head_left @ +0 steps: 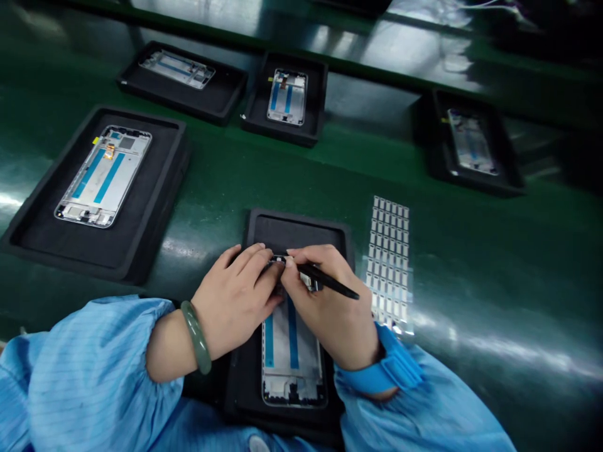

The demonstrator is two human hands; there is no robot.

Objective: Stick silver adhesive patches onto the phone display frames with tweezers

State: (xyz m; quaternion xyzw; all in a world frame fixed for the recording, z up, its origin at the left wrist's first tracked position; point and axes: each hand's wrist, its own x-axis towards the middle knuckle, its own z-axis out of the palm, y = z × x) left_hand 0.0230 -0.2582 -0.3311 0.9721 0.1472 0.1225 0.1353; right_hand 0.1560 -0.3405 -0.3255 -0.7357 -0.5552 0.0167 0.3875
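A silver phone frame [306,342] with blue strips lies in a black tray [301,220] in front of me. My right hand [330,301] is closed around a black pen-like tool [334,282], whose working end is at the top edge of the frame, hidden by my fingers. My left hand [240,295] rests over the upper left of the frame, fingers bent and close together near that edge. Whether its fingertips pinch anything I cannot make out. Both hands cover much of the frame's upper part.
A sheet of small pale stickers [389,257] lies right of my tray. Another black tray with a phone frame [106,176] stands at the left. Farther back are trays holding phone frames [178,69], [287,97] and, at right, a phone frame [471,141], on the green table [494,270].
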